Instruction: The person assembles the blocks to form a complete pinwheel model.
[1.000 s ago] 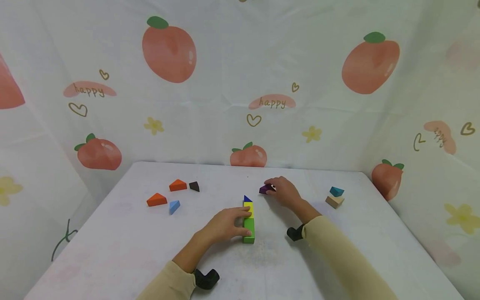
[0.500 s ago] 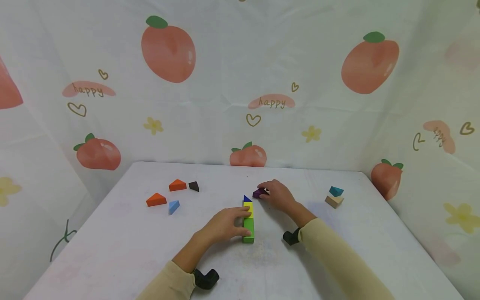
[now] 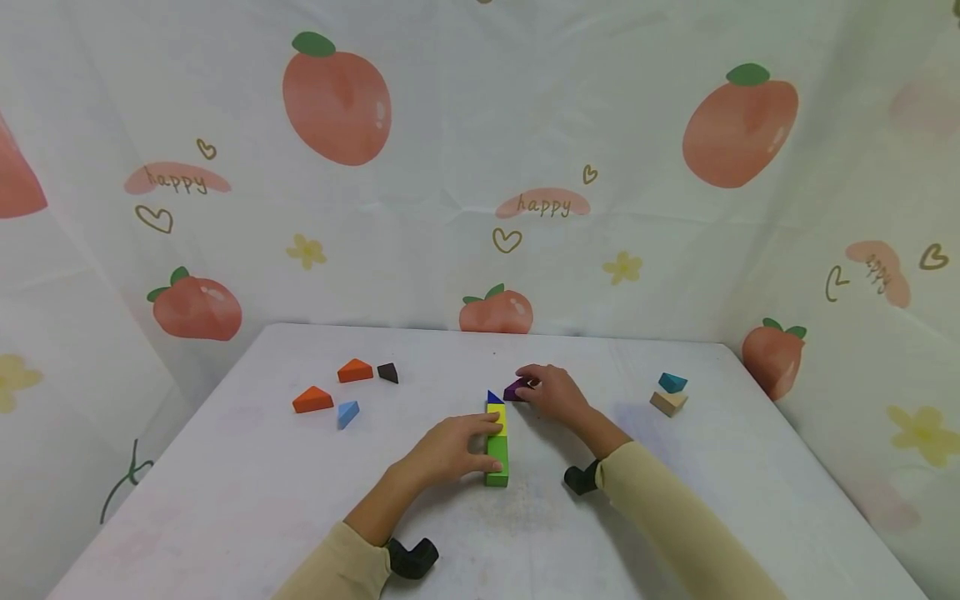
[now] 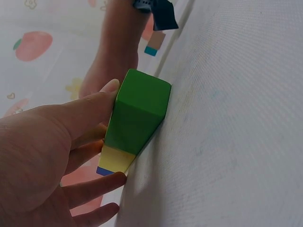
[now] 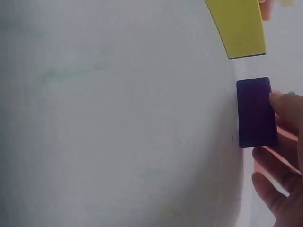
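over the white tabletop (image 3: 225, 483), working two-handed now, apparently at the step of fitting one more block to a short row! spreading the left grip (image 3: 448, 448) across that row, fairly straight in the fingers, not clasping; pinching with the right grip (image 3: 557, 395), between thumb and fingers, out by the row's far end. on to the blocks: touching the green block (image 3: 499, 448) with the left thumb and, beyond it, the yellow block (image 5: 242, 28) with the index fingertip, presumably to steady both. in the right grip, at the fingertips and low to the tabletop, holding the purple block (image 5: 256, 112), just to the right of the row's tip. and there, at that tip, sitting close beside the small blue triangle (image 3: 494, 397)! touching or apart? can't tell from above. calling next, by the look of things, for a short slide leftward, a squaring-up against the row, then a gentle letting-go, without nudging the blue out of line.
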Action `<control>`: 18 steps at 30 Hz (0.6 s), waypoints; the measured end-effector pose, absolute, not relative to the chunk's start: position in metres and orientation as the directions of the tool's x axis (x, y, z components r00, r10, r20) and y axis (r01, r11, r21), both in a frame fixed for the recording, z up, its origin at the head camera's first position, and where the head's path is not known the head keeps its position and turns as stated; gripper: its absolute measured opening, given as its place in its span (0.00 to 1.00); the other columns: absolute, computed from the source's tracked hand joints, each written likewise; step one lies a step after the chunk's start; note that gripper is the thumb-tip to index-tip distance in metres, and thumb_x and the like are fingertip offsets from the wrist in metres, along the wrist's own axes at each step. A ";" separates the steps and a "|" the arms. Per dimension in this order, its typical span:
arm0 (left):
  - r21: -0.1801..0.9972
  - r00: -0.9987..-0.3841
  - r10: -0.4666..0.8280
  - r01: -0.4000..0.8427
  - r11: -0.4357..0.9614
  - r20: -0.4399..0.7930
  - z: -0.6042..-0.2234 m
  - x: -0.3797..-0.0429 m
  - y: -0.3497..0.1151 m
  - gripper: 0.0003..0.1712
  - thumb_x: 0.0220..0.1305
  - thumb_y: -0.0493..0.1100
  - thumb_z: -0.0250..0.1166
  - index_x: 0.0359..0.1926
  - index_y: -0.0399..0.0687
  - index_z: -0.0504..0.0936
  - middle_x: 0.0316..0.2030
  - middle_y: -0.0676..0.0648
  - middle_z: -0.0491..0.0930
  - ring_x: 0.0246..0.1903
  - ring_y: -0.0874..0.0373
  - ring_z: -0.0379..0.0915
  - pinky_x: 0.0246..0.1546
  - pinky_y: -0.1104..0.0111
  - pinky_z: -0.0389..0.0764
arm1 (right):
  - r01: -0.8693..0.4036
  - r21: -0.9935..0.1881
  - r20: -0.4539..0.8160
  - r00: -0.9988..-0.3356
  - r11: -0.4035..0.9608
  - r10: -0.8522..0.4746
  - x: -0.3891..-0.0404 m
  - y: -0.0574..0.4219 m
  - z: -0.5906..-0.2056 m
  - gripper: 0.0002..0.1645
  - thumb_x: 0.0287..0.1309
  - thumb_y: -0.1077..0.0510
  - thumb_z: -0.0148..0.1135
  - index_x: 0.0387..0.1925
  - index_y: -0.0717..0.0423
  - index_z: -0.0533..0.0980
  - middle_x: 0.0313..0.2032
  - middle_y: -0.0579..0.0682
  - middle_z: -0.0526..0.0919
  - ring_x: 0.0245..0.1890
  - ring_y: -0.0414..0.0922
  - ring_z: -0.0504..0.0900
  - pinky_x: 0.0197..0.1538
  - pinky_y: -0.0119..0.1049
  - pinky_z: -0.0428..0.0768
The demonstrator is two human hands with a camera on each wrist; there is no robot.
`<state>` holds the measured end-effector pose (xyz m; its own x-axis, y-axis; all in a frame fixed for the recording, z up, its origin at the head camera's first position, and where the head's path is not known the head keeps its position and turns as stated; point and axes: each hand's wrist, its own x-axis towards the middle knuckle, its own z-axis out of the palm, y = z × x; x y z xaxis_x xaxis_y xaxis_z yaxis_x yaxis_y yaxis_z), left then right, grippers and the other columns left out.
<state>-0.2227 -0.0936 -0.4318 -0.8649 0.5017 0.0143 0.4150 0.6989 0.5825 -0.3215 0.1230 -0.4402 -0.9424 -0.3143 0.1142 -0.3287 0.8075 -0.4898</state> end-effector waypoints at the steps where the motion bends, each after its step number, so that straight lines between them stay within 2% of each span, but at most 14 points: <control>1: 0.584 -0.865 0.502 0.414 0.698 0.013 -0.432 -0.223 -0.094 0.36 0.56 0.59 0.71 0.63 0.51 0.76 0.65 0.56 0.70 0.67 0.53 0.61 0.64 0.54 0.65 | -0.312 -0.512 0.113 -0.948 0.800 -0.298 -0.322 0.124 -0.441 0.19 0.61 0.52 0.67 0.53 0.51 0.80 0.42 0.47 0.83 0.42 0.45 0.78 0.47 0.40 0.80; 9: 0.584 -0.866 0.500 0.412 0.700 0.011 -0.433 -0.223 -0.094 0.36 0.56 0.59 0.71 0.64 0.52 0.76 0.65 0.56 0.70 0.67 0.53 0.61 0.64 0.55 0.65 | -0.213 -0.614 0.104 -0.976 0.760 -0.190 -0.321 0.125 -0.444 0.15 0.62 0.48 0.64 0.42 0.54 0.82 0.33 0.46 0.82 0.34 0.45 0.76 0.39 0.38 0.80; 13: 0.582 -0.867 0.498 0.408 0.704 0.007 -0.433 -0.223 -0.094 0.36 0.56 0.59 0.71 0.64 0.52 0.76 0.65 0.57 0.70 0.67 0.53 0.61 0.64 0.54 0.65 | -0.181 -0.635 0.068 -0.981 0.751 -0.179 -0.321 0.123 -0.445 0.15 0.62 0.47 0.64 0.41 0.54 0.81 0.32 0.46 0.81 0.33 0.45 0.75 0.35 0.36 0.79; 18: 0.578 -0.867 0.497 0.408 0.706 0.005 -0.433 -0.224 -0.094 0.36 0.56 0.59 0.71 0.63 0.53 0.77 0.65 0.57 0.70 0.67 0.53 0.61 0.64 0.54 0.65 | -0.186 -0.636 0.051 -0.978 0.749 -0.201 -0.323 0.123 -0.444 0.14 0.63 0.48 0.64 0.42 0.53 0.82 0.33 0.46 0.81 0.34 0.45 0.75 0.37 0.36 0.79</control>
